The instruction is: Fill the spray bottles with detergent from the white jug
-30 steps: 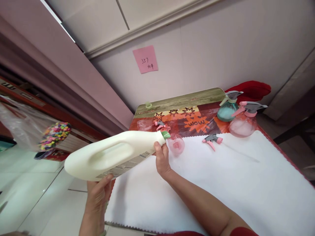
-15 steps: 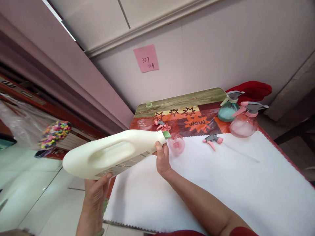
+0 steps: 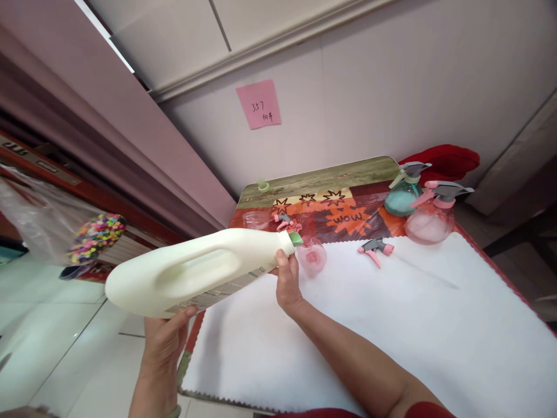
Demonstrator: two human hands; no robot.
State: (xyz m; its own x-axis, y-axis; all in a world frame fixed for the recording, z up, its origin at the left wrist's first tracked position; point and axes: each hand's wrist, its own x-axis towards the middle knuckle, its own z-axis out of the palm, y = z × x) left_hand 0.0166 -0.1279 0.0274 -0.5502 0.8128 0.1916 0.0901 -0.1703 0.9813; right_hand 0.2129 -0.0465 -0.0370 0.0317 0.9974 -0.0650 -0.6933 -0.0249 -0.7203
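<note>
Currently, your right hand [image 3: 288, 281] curls part-way around the neck of the cream bottle [image 3: 198, 247]; your left hand [image 3: 167, 339], fingers partly hidden, supports its underside near the base; its long axis rises from the base at left to the green spout [image 3: 296, 238], just beside the headless pink bottle [image 3: 314, 261], to which your right hand is nearer; the pink note [image 3: 259, 104] reads "357"; the tabletop [image 3: 374, 168], "WOW"; the printed label [image 3: 226, 287] is illegible.
</note>
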